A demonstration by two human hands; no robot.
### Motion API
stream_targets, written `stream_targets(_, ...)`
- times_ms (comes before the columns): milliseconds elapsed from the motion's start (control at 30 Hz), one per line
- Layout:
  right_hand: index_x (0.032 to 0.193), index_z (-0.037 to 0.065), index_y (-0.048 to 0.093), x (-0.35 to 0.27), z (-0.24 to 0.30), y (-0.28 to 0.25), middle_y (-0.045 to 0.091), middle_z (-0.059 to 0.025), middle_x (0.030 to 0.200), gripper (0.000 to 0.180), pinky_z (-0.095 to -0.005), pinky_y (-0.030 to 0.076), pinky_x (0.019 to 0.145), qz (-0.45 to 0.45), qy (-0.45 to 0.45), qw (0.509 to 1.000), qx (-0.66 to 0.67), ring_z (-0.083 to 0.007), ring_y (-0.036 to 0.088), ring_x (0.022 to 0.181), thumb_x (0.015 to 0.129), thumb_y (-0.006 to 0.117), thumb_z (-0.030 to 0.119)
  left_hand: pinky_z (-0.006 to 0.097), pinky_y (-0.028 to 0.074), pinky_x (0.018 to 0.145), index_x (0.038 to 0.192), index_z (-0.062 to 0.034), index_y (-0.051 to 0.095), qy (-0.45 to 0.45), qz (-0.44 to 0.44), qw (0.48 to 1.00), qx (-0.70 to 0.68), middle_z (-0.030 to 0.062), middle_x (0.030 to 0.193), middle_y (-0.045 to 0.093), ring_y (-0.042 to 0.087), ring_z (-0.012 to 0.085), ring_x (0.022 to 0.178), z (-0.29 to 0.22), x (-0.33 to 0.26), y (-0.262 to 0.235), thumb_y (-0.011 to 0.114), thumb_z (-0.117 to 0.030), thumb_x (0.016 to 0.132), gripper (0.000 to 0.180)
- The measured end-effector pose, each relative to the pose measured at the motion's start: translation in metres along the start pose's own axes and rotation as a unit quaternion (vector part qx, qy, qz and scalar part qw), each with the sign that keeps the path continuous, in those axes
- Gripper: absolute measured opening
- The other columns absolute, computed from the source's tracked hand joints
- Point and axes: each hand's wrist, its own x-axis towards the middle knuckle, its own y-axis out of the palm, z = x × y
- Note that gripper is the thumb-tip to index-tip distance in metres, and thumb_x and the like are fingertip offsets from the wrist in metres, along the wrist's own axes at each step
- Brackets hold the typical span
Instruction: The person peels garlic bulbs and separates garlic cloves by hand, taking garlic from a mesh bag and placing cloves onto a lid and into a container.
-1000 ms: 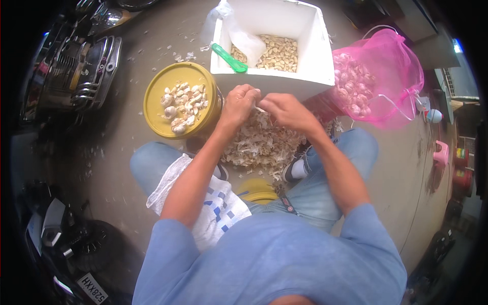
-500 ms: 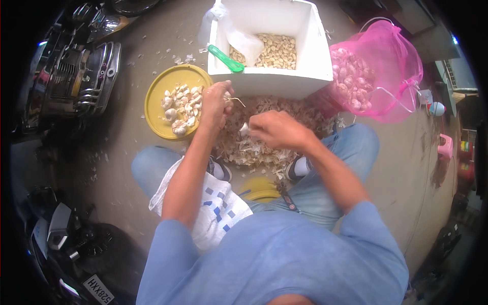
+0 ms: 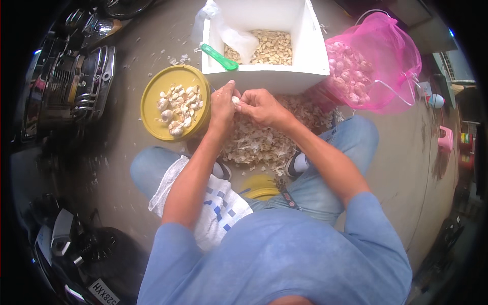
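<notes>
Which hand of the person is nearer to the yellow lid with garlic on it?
Left. The left hand is just to the right of the yellow lid; the right hand is farther right, beyond the left one.

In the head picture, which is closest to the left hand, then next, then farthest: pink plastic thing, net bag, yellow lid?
From the left hand:
1. Yellow lid, just to its left.
2. Net bag, right of the box.
3. Pink plastic thing, far right.
</notes>
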Motion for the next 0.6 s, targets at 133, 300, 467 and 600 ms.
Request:
stream_targets(133, 0.080, 0.001, 0.058, -0.012, 0.002, 0.022, 0.058, -0.0011, 0.067, 0.020, -0.0306, 0.044, 0.054, 0.006, -0.106, 0.994, -0.038, -0.0109, 0.054, 0.061, 0.092, 0.069, 0.012, 0.028, 0.035, 0.043, 0.079, -0.0077, 0.055, -0.068, -0.038, 0.993, -0.090, 0.0021, 0.065, 0.051, 0.050, 0.0119, 0.051, -0.002, 0.019, -0.029, 0.053, -0.033, 0.104, 0.036)
stream_targets(300, 0.090, -0.003, 0.060, -0.045, 0.002, 0.004, 0.068, -0.0164, 0.088, 0.009, -0.0432, 0.051, 0.070, 0.104, -0.123, 0.889, -0.428, -0.0307, 0.068, 0.081, 0.082, 0.064, -0.003, 0.028, 0.032, 0.039, 0.083, -0.0101, 0.054, -0.123, -0.016, 0.987, -0.100, 0.0032, 0.063, 0.052, 0.051, 0.0152, 0.047, -0.023, 0.004, -0.006, 0.053, -0.040, 0.104, 0.037)
stream_targets(467, 0.102, -0.003, 0.066, -0.028, -0.002, -0.018, 0.067, -0.0229, 0.108, 0.021, -0.0502, 0.053, 0.089, 0.046, -0.123, 0.819, -0.559, -0.0405, 0.067, 0.103, 0.082, 0.066, 0.002, 0.028, 0.040, 0.039, 0.088, -0.0066, 0.059, -0.107, 0.055, 0.991, -0.065, 0.0037, 0.063, 0.056, 0.059, 0.0161, 0.049, -0.002, 0.003, -0.006, 0.045, -0.056, 0.105, 0.054)
stream_targets(600, 0.122, -0.001, 0.064, -0.019, 0.006, -0.016, 0.066, -0.0188, 0.119, 0.038, -0.0441, 0.052, 0.091, -0.065, -0.227, 0.919, -0.317, -0.0352, 0.065, 0.106, 0.088, 0.072, 0.014, 0.026, 0.044, 0.042, 0.097, -0.0089, 0.058, -0.139, 0.026, 0.987, -0.079, 0.0006, 0.065, 0.057, 0.058, 0.0119, 0.053, -0.009, -0.004, 0.011, 0.036, -0.072, 0.101, 0.067)
